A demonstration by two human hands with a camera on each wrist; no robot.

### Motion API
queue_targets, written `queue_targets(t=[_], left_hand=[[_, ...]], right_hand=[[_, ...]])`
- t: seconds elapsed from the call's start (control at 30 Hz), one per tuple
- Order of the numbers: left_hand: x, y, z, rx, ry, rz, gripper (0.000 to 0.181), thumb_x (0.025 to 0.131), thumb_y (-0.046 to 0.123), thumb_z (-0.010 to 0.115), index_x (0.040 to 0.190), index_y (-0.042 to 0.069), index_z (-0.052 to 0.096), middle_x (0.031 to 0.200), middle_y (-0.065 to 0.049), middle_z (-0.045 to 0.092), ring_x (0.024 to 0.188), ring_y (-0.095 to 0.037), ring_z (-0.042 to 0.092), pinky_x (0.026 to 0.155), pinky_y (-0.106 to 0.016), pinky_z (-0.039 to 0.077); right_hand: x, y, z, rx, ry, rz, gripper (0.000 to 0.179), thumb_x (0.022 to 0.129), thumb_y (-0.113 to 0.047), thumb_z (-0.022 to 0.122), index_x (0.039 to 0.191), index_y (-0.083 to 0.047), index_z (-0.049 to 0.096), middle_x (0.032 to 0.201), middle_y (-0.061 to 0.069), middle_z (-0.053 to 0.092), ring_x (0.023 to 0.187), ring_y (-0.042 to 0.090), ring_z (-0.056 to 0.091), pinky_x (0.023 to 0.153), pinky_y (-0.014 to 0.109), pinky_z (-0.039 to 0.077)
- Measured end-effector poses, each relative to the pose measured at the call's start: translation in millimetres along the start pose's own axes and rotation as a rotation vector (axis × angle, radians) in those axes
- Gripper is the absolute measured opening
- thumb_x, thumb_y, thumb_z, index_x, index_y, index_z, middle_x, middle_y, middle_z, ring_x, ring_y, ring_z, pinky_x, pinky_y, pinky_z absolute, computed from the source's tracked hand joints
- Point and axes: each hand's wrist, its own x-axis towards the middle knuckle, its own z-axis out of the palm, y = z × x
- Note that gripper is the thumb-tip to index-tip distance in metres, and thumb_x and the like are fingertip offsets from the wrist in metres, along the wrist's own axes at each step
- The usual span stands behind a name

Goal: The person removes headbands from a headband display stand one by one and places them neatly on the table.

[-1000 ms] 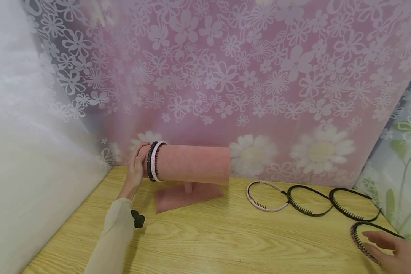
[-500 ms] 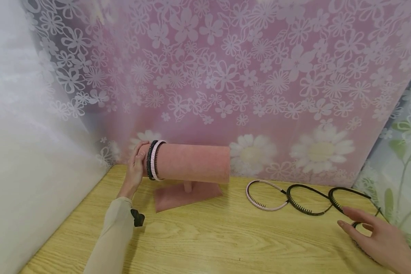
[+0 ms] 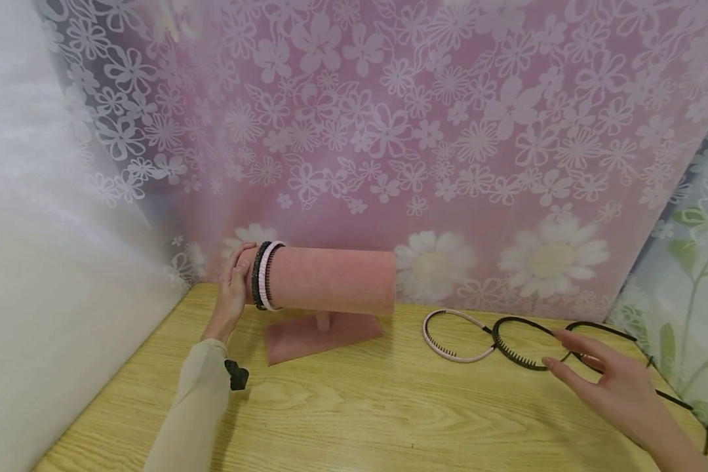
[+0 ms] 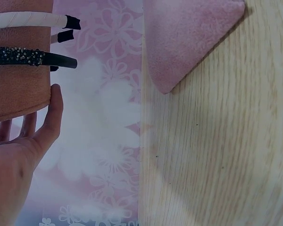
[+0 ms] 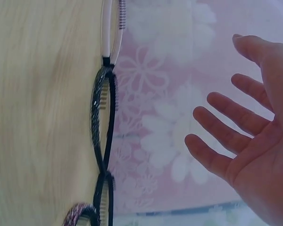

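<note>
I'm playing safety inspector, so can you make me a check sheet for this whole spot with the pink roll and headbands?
Surface: wooden table, light with visible grain.
Job's things: pink roll on a pink base, wearing a black headband and a pale pink headband; another pale pink one and several dark headbands lie on the table.
Clutter: nothing seen.
Hands: left hand holds the roll's end; right hand holds nothing, fingers apart, partly hiding dark headbands from the head camera.
Cables: nothing seen.
Surroundings: flowery pink curtain behind, white sheet at left, leafy sheet at right.
</note>
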Motion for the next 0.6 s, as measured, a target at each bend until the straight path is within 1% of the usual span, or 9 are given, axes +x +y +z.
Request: queue_targets(t=[0.03, 0.1, 0.17, 0.2, 0.27, 0.4, 0.47, 0.53, 0.6], left_hand=[[-1.4, 4.0, 0.1, 0.001, -0.004, 0.0, 0.04, 0.104, 0.033, 0.03, 0.141, 0.026, 0.042, 0.144, -0.001, 0.044, 0.118, -0.019, 0.047, 0.103, -0.04, 0.033], [-4.1, 10.8, 0.6, 0.009, -0.006, 0.003, 0.04, 0.104, 0.031, 0.03, 0.141, 0.024, 0.042, 0.144, -0.003, 0.044, 0.119, -0.02, 0.046, 0.103, -0.042, 0.033], [-6.0, 15.0, 1.3, 0.026, -0.005, 0.006, 0.041, 0.104, 0.031, 0.029, 0.141, 0.023, 0.041, 0.144, -0.004, 0.044, 0.119, -0.021, 0.046, 0.103, -0.042, 0.033], [-6.4, 16.0, 1.5, 0.032, -0.003, 0.007, 0.041, 0.104, 0.031, 0.028, 0.142, 0.022, 0.041, 0.144, -0.005, 0.043, 0.119, -0.021, 0.046, 0.103, -0.042, 0.033], [-6.8, 17.0, 1.7, 0.038, 0.001, 0.006, 0.041, 0.104, 0.031, 0.028, 0.142, 0.022, 0.041, 0.144, -0.005, 0.043, 0.119, -0.021, 0.047, 0.102, -0.042, 0.034], [-6.7, 17.1, 1.6, 0.037, 0.01, 0.013, 0.041, 0.104, 0.03, 0.028, 0.141, 0.02, 0.042, 0.143, -0.006, 0.045, 0.118, -0.023, 0.048, 0.101, -0.041, 0.034], [-6.6, 17.1, 1.6, 0.038, 0.013, 0.02, 0.041, 0.104, 0.029, 0.028, 0.141, 0.02, 0.042, 0.142, -0.007, 0.045, 0.118, -0.023, 0.048, 0.101, -0.042, 0.034], [-6.6, 17.0, 1.7, 0.039, 0.014, 0.029, 0.041, 0.104, 0.029, 0.028, 0.141, 0.019, 0.043, 0.142, -0.007, 0.046, 0.118, -0.024, 0.048, 0.101, -0.042, 0.034], [-6.5, 16.8, 1.9, 0.043, 0.014, 0.031, 0.041, 0.104, 0.028, 0.028, 0.141, 0.019, 0.043, 0.142, -0.008, 0.046, 0.118, -0.023, 0.048, 0.101, -0.042, 0.034]], right_hand=[[1.2, -3, 1, 0.006, 0.002, -0.01, 0.052, 0.082, -0.038, 0.072, 0.131, -0.027, 0.057, 0.115, -0.027, 0.057, 0.096, -0.033, 0.033, 0.069, -0.003, 0.036], [3.6, -9, 4, 0.006, 0.011, -0.031, 0.053, 0.082, -0.038, 0.072, 0.131, -0.029, 0.056, 0.118, -0.011, 0.063, 0.097, -0.032, 0.033, 0.071, -0.004, 0.034], [6.5, -15, 7, 0.013, 0.022, -0.051, 0.053, 0.082, -0.036, 0.073, 0.132, -0.031, 0.055, 0.118, 0.007, 0.065, 0.098, -0.031, 0.035, 0.073, -0.004, 0.034], [8.0, -18, 9, 0.022, 0.032, -0.063, 0.053, 0.082, -0.035, 0.074, 0.131, -0.033, 0.054, 0.119, 0.011, 0.065, 0.098, -0.03, 0.036, 0.074, -0.004, 0.033], [10.6, -24, 12, 0.034, 0.054, -0.089, 0.055, 0.08, -0.032, 0.075, 0.131, -0.034, 0.054, 0.118, 0.007, 0.065, 0.099, -0.028, 0.039, 0.076, -0.003, 0.034], [16.1, -33, 18, 0.061, 0.089, -0.139, 0.056, 0.079, -0.028, 0.077, 0.13, -0.035, 0.055, 0.116, -0.019, 0.059, 0.103, -0.024, 0.042, 0.078, -0.002, 0.035], [18.7, -38, 20, 0.075, 0.1, -0.158, 0.056, 0.079, -0.026, 0.077, 0.13, -0.034, 0.056, 0.117, -0.027, 0.054, 0.104, -0.023, 0.042, 0.079, -0.002, 0.035], [21.4, -41, 24, 0.097, 0.107, -0.175, 0.056, 0.078, -0.023, 0.078, 0.13, -0.033, 0.056, 0.119, -0.027, 0.053, 0.106, -0.022, 0.043, 0.081, -0.002, 0.035], [23.9, -45, 27, 0.114, 0.113, -0.196, 0.058, 0.078, -0.02, 0.078, 0.13, -0.03, 0.056, 0.121, -0.02, 0.057, 0.109, -0.019, 0.045, 0.083, -0.002, 0.034]])
